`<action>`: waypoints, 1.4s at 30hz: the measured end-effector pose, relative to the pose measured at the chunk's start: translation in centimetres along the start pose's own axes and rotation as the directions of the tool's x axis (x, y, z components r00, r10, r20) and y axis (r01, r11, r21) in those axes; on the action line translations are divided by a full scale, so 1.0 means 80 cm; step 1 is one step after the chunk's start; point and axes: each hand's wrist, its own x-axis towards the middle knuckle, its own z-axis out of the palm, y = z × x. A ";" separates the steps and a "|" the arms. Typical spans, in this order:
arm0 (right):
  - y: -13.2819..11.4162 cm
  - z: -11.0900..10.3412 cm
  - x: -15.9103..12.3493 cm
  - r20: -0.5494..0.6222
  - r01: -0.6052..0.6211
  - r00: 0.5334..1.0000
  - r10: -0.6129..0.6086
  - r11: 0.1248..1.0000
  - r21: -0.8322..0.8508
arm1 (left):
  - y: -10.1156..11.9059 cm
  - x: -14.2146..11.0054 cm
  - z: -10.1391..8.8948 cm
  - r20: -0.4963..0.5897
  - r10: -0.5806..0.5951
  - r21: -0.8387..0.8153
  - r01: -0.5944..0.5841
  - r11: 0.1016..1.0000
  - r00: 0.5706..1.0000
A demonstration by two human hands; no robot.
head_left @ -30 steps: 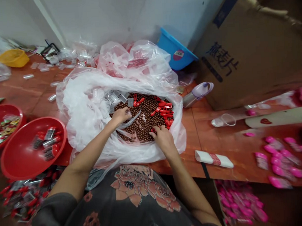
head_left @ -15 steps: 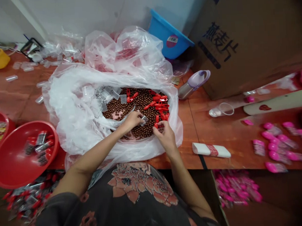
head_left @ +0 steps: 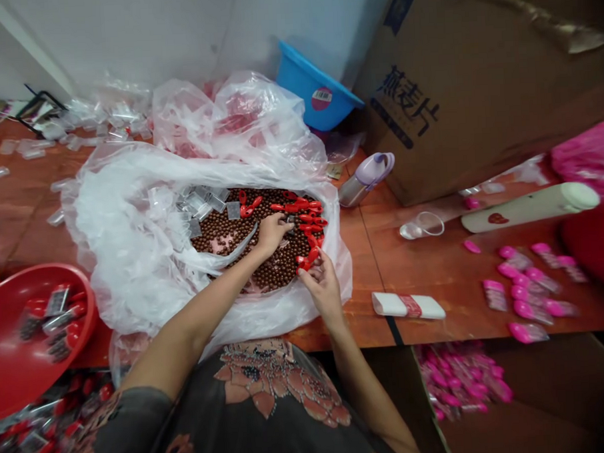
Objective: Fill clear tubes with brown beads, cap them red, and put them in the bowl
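Orange-brown tabletop (head_left: 369, 277), white plastic bag (head_left: 116, 221) around brown beads (head_left: 237, 246): my right hand (head_left: 325, 289) still pinches red plastic pieces (head_left: 306, 261) at the pile's near edge, my left hand (head_left: 273, 231) bunched over the far beads, its hold unclear

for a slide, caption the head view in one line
Left hand and right hand in brown balls and red plastic pieces inside a clear plastic bag

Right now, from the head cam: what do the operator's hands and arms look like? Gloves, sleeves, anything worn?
Bare left hand and right hand; no gloves, watch or bracelet showing. The left short sleeve is dark grey and belongs to a dark top with a large salmon-pink floral pattern and beaded detail.
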 end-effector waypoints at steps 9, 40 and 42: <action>-0.017 0.008 -0.002 0.089 -0.034 0.996 0.028 0.997 0.073 | 0.004 -0.023 -0.023 0.058 0.022 -0.484 0.009 0.875 0.998; -0.061 0.046 -0.003 0.423 -0.180 0.905 0.042 0.939 0.293 | -0.003 -0.211 -0.144 0.245 -0.183 -0.696 0.304 0.651 0.952; -0.056 0.033 0.000 0.447 -0.187 0.894 0.038 0.937 0.296 | -0.005 -0.215 -0.134 0.238 -0.193 -0.685 0.305 0.662 0.952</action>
